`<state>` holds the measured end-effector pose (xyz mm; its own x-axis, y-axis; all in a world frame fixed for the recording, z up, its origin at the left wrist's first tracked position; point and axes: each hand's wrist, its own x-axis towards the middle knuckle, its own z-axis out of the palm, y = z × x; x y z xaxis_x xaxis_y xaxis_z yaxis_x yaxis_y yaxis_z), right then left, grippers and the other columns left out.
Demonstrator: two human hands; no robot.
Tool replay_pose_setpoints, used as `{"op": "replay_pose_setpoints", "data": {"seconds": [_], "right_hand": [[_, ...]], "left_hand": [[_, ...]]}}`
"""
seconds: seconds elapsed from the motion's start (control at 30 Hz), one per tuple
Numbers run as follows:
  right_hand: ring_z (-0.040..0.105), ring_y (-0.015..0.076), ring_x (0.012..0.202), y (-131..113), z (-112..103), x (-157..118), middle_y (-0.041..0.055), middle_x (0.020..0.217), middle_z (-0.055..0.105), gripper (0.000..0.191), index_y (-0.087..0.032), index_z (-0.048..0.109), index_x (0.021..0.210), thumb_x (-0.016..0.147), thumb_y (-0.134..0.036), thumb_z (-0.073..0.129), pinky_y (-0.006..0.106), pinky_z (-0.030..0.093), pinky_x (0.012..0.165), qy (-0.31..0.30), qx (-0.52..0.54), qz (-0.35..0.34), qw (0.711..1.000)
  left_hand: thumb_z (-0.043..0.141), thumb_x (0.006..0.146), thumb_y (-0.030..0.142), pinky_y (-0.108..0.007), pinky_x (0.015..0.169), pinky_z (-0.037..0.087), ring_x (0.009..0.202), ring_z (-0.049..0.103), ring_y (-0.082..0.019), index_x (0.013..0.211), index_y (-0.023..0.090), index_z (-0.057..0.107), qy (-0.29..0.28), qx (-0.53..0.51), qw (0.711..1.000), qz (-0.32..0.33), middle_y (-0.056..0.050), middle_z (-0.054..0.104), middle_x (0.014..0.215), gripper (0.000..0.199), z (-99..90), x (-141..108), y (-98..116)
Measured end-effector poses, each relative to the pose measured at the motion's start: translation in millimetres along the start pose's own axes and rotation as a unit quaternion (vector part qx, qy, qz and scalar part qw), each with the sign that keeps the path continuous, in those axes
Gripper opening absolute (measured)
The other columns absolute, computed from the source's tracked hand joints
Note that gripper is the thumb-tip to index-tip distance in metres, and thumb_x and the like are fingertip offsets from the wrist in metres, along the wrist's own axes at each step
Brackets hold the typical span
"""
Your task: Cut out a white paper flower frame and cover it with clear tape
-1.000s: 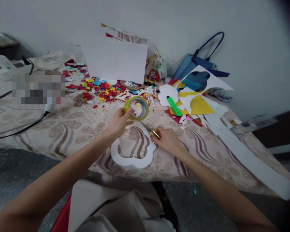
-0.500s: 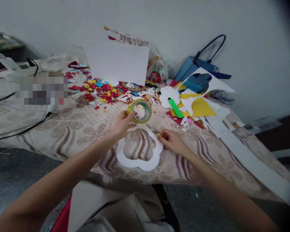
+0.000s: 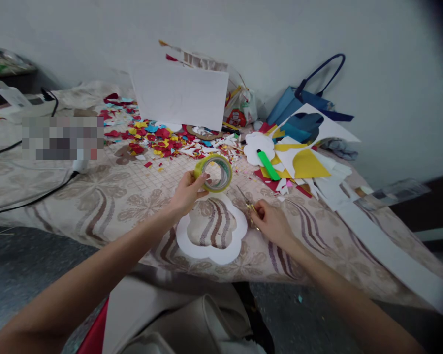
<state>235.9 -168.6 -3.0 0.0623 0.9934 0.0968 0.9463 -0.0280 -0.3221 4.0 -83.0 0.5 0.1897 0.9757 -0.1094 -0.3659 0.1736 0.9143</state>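
A roll of clear yellowish tape (image 3: 226, 173) is gripped at its left side by my left hand (image 3: 187, 191), thumb over the rim. My right hand (image 3: 272, 221) is closed around the gold handles of a pair of scissors (image 3: 248, 202), whose blades point up and to the left, apart from the tape. Below and between both hands lies a white flower-shaped paper ring (image 3: 223, 255), flat on the patterned tablecloth (image 3: 133, 211). The cloth shows through its cut-out middle.
Red, yellow and blue paper scraps (image 3: 162, 140) spread before a propped white board (image 3: 180, 96). To the right are a white paper flower (image 3: 258, 147), a green marker or cutter (image 3: 268, 165), yellow paper (image 3: 310, 164) and a blue bag (image 3: 291, 105). A black cable (image 3: 33, 200) runs at left.
My right hand has shifted right with the scissors, and the blades have moved away from the tape roll. The left hand and the roll stay nearly in place.
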Motion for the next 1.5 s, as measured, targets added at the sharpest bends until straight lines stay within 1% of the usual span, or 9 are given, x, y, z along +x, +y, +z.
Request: {"op": "replay_pose_setpoints", "data": {"seconds": [0.13, 0.23, 0.33, 0.43, 0.57, 0.73, 0.87, 1.1, 1.5], "right_hand": [[0.056, 0.0199, 0.065, 29.9, -18.1, 12.9, 0.0056, 0.071, 0.062, 0.024, -0.019, 0.058, 0.080, 0.085, -0.040, 0.047, 0.030, 0.035, 0.059, 0.055, -0.059, 0.020, 0.997], [0.058, 0.0250, 0.083, 35.8, -34.2, 22.4, 0.0121, 0.086, 0.062, 0.026, -0.017, 0.063, 0.081, 0.085, -0.038, 0.048, 0.036, 0.042, 0.070, 0.096, -0.072, -0.054, 0.991], [0.059, 0.0203, 0.079, 17.9, -48.1, 33.2, 0.0114, 0.100, 0.062, 0.033, -0.018, 0.062, 0.103, 0.085, -0.043, 0.052, 0.034, 0.047, 0.068, 0.093, 0.096, -0.082, 0.988], [0.054, 0.0105, 0.054, -11.0, -54.7, 46.3, 0.0067, 0.105, 0.062, 0.055, -0.023, 0.046, 0.128, 0.082, -0.051, 0.055, 0.025, 0.041, 0.043, -0.016, 0.359, -0.035, 0.932], [0.042, 0.0048, 0.043, -35.8, -46.5, 57.5, -0.0025, 0.077, 0.063, 0.042, -0.023, 0.057, 0.108, 0.073, -0.044, 0.066, 0.019, 0.027, 0.036, -0.070, 0.508, 0.021, 0.859], [0.041, 0.0051, 0.045, -39.8, -26.5, 52.8, -0.0051, 0.073, 0.062, 0.036, -0.024, 0.057, 0.099, 0.068, -0.040, 0.068, 0.019, 0.025, 0.038, 0.002, 0.603, 0.058, 0.796], [0.042, 0.0070, 0.048, -42.4, -18.7, 45.9, -0.0041, 0.073, 0.060, 0.032, -0.025, 0.055, 0.094, 0.067, -0.040, 0.065, 0.020, 0.026, 0.038, 0.040, 0.640, 0.078, 0.763], [0.041, 0.0095, 0.050, -51.1, -14.8, 37.2, 0.0009, 0.083, 0.058, 0.030, -0.026, 0.055, 0.100, 0.075, -0.043, 0.053, 0.021, 0.024, 0.038, 0.058, 0.592, 0.038, 0.803], [0.046, 0.0111, 0.057, -59.6, -4.9, 32.0, 0.0009, 0.083, 0.058, 0.027, -0.027, 0.058, 0.096, 0.072, -0.039, 0.058, 0.020, 0.025, 0.038, 0.067, 0.668, 0.047, 0.740]], "left_hand": [[0.058, 0.086, 0.031, -0.033, 0.073, 0.050, 0.093, 0.063, -0.019, 0.092, 0.017, 0.049, -0.021, 0.013, 1.000, 0.002, -0.010, 0.063, 0.110, 0.018, -0.9, -0.1, 8.7], [0.061, 0.084, 0.033, -0.034, 0.073, 0.050, 0.092, 0.063, -0.019, 0.092, 0.016, 0.052, -0.044, 0.041, 0.998, 0.004, -0.010, 0.065, 0.108, 0.020, 0.3, 1.0, 22.2], [0.065, 0.081, 0.036, -0.035, 0.073, 0.050, 0.085, 0.065, -0.019, 0.090, 0.016, 0.057, -0.090, 0.084, 0.992, -0.014, -0.011, 0.067, 0.102, 0.023, 6.5, 1.3, 38.7], [0.065, 0.080, 0.039, -0.037, 0.073, 0.050, 0.083, 0.065, -0.021, 0.089, 0.015, 0.061, -0.158, 0.119, 0.979, -0.036, -0.012, 0.068, 0.098, 0.025, 17.5, -0.7, 52.2], [0.066, 0.079, 0.042, -0.037, 0.075, 0.050, 0.088, 0.064, -0.024, 0.090, 0.016, 0.064, -0.204, 0.138, 0.968, -0.038, -0.012, 0.068, 0.098, 0.029, 26.7, -6.1, 58.3], [0.064, 0.080, 0.046, -0.036, 0.082, 0.047, 0.103, 0.059, -0.023, 0.101, 0.021, 0.064, -0.120, 0.059, 0.990, -0.036, -0.008, 0.063, 0.112, 0.033, 18.2, -23.9, 42.4], [0.065, 0.080, 0.043, -0.036, 0.078, 0.049, 0.090, 0.061, -0.021, 0.092, 0.015, 0.064, -0.078, -0.065, 0.986, -0.134, -0.011, 0.063, 0.100, 0.030, 19.3, -48.4, 20.6], [0.050, 0.092, 0.035, -0.024, 0.065, 0.045, 0.068, 0.057, -0.010, 0.074, 0.013, 0.062, -0.025, -0.242, 0.936, -0.253, -0.005, 0.057, 0.078, 0.030, 45.5, -67.5, 8.5], [0.072, 0.076, 0.034, -0.022, 0.063, 0.043, 0.061, 0.051, -0.007, 0.070, 0.014, 0.058, -0.015, -0.314, 0.933, -0.175, 0.002, 0.053, 0.067, 0.025, 53.2, -70.4, 3.7]]}}
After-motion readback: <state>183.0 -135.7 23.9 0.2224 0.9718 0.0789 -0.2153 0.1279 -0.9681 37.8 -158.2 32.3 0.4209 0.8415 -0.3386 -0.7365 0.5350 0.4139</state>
